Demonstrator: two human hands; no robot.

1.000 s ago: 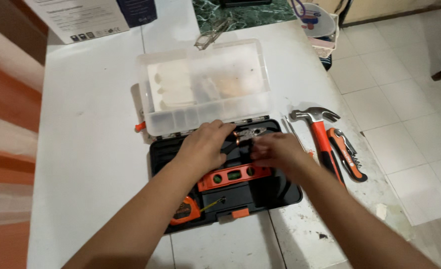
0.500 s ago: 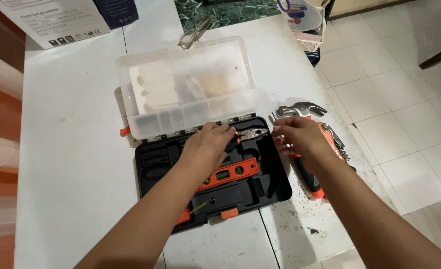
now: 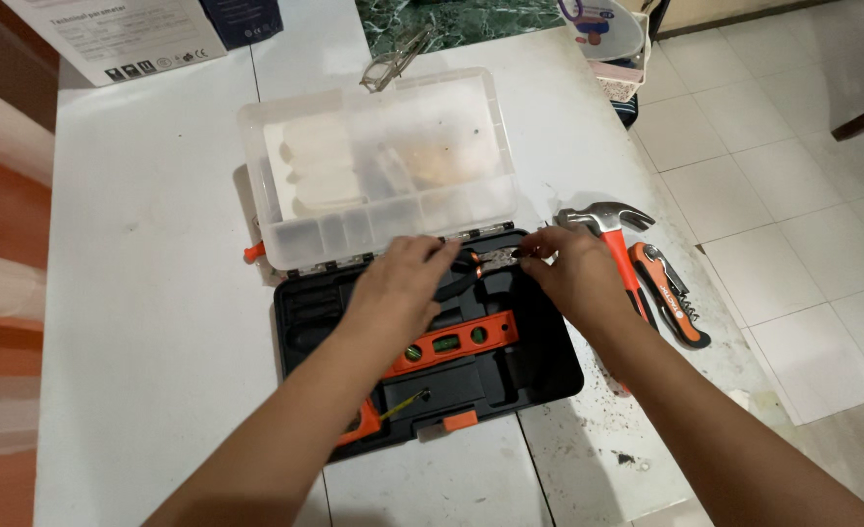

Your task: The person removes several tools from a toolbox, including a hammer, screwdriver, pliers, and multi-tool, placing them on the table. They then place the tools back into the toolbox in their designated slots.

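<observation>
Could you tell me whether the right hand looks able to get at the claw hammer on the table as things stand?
Probably yes: the right hand sits just beside the hammer, which lies uncovered on the table.

Right hand (image 3: 573,273) back from hammer (image 3: 609,234) to pliers (image 3: 485,262) at case's top edge.

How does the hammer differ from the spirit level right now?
The hammer lies outside the case on the white table; the spirit level sits inside the black tool case. The hammer has a metal claw head; the level is a flat bar with vials. Both are orange.
</observation>
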